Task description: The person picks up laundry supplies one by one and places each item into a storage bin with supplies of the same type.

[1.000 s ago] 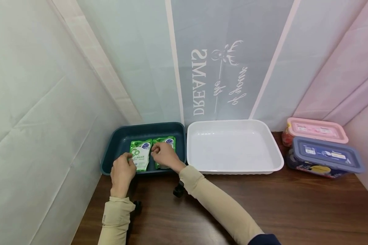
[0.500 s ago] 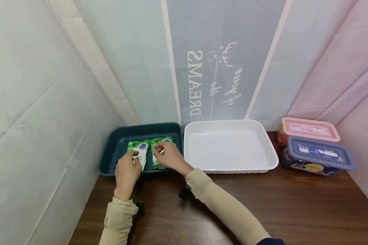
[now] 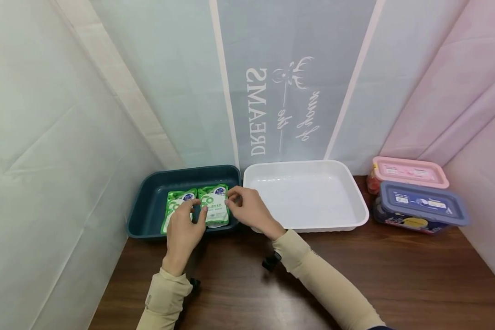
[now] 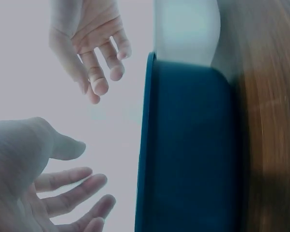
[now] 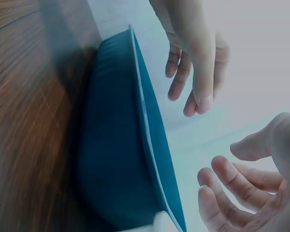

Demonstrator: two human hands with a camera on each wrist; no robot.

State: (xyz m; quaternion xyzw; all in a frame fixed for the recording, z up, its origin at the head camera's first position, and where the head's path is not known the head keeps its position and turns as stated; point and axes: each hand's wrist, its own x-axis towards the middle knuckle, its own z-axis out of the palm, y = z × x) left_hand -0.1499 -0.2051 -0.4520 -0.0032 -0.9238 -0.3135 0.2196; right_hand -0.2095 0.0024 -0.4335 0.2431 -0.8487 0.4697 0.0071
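Observation:
Two green-and-white refill pouches, the left pouch [image 3: 172,206] and the right pouch [image 3: 216,210], lie side by side in a dark teal tray [image 3: 148,192]. My left hand [image 3: 185,233] hovers over the tray's front edge, overlapping the left pouch's lower part, thumb and fingers spread apart. Just beside the right pouch's right edge is my right hand [image 3: 251,208], its fingers loosely bent. In the left wrist view, nothing lies between the fingers of the left hand [image 4: 19,164]. The right wrist view likewise shows the right hand [image 5: 261,188] holding nothing.
A white tray [image 3: 305,197] stands directly right of the teal one. Further right are a pink-lidded box [image 3: 410,172] and a blue-lidded box [image 3: 420,206]. All stand on a brown wooden table [image 3: 239,293], with a fabric wall [image 3: 189,91] close behind.
Both hands have moved right: the left from the left pouch's left edge, the right from over the right pouch to its right side. The right pouch is more exposed. The head view has shifted slightly.

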